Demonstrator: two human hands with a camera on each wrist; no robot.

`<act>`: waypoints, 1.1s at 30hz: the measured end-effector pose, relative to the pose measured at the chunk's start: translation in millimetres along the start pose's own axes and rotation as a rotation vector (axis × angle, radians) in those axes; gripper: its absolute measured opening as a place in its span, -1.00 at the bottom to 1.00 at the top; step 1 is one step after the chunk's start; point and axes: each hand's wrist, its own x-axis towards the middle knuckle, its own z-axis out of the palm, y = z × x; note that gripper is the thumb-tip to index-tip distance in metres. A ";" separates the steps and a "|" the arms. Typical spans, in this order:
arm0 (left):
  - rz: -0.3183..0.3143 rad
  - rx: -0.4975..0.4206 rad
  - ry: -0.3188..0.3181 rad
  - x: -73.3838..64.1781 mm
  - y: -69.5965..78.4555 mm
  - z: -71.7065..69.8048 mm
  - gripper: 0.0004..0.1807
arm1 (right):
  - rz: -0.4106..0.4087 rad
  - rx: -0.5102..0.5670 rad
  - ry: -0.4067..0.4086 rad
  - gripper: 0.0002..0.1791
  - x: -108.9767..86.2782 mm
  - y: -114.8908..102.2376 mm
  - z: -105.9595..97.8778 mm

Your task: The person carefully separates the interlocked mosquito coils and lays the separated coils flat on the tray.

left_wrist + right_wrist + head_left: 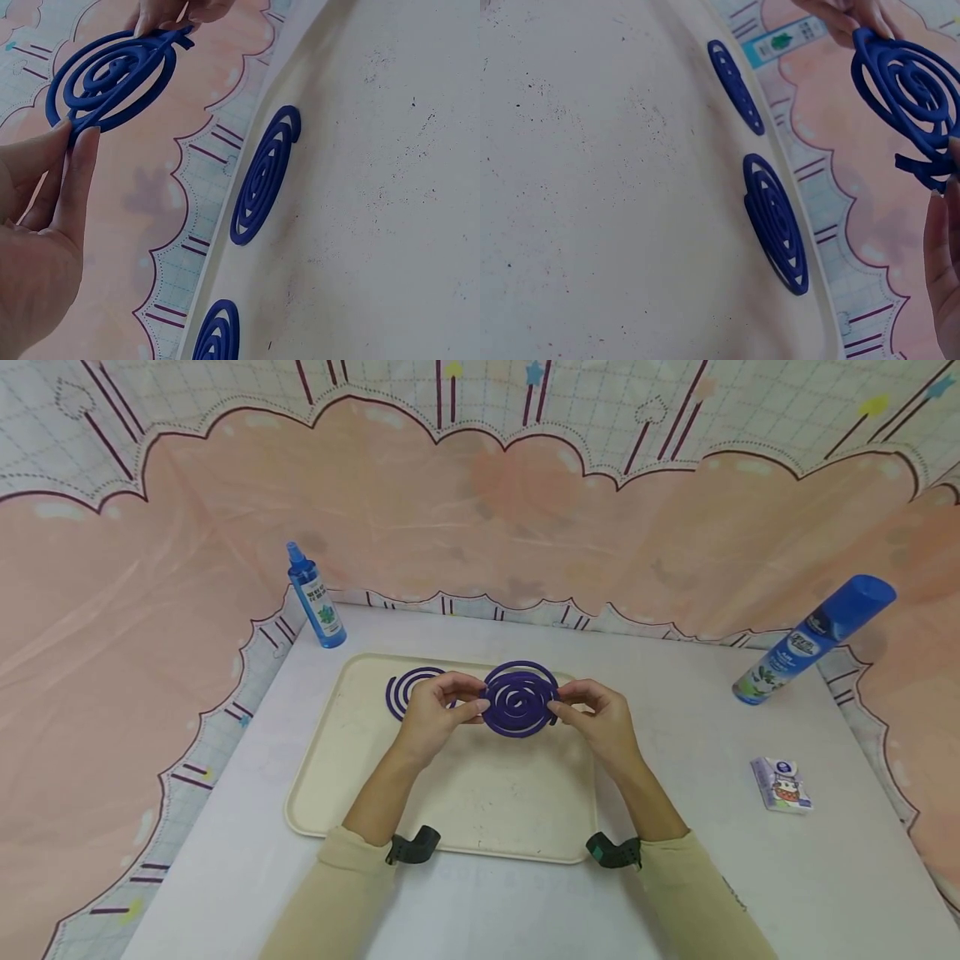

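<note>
Both hands hold a dark blue mosquito coil (517, 710) above the back of a cream tray (480, 802). On its left edge, the left hand (433, 717) pinches it between thumb and fingers. The right hand (602, 720) pinches the opposite edge, close to a loose coil end. Tilted in the wrist views, the held coil (112, 79) shows overlapping rings. Two more coils lie flat along the tray's far side: one coil (735, 86) partly behind the left hand in the head view, the other coil (776, 225) largely hidden behind the held one.
A blue spray bottle (317, 597) stands at the table's back left. At the right are a blue aerosol can (810, 643) and a small printed packet (782, 785). Dark specks dot the tray. A patterned curtain (480, 518) hangs behind the white table (675, 793).
</note>
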 end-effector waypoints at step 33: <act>0.018 0.021 -0.026 -3.8 -4.2 -2.0 -0.72 | 0.092 0.011 -0.118 -0.70 -2.4 -1.0 -4.5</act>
